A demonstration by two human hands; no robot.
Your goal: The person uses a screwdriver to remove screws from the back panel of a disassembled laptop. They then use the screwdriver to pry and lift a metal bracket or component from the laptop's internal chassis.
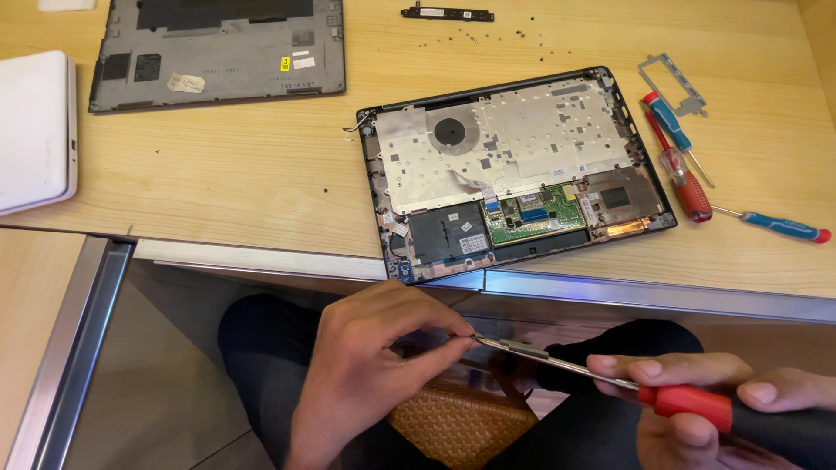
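1. While the opened laptop (514, 170) lies at the worktop (261, 174) edge, its grey bottom cover (218, 48) already sits apart at the far left, and loose screws (488, 39) are scattered beyond it.
2. The right hand (723, 400) is wrapped shut round a red-handled screwdriver (610, 379) below the worktop edge; the left hand (374, 365) pinches the shaft tip together, whether on a screw I cannot tell.
3. Judging by this, disassembly looks partway: boards and fan remain seated.
4. Labels: a small yellow square, white rectangle and pale oval sticker on the cover; white rectangular stickers on the laptop's black panel.
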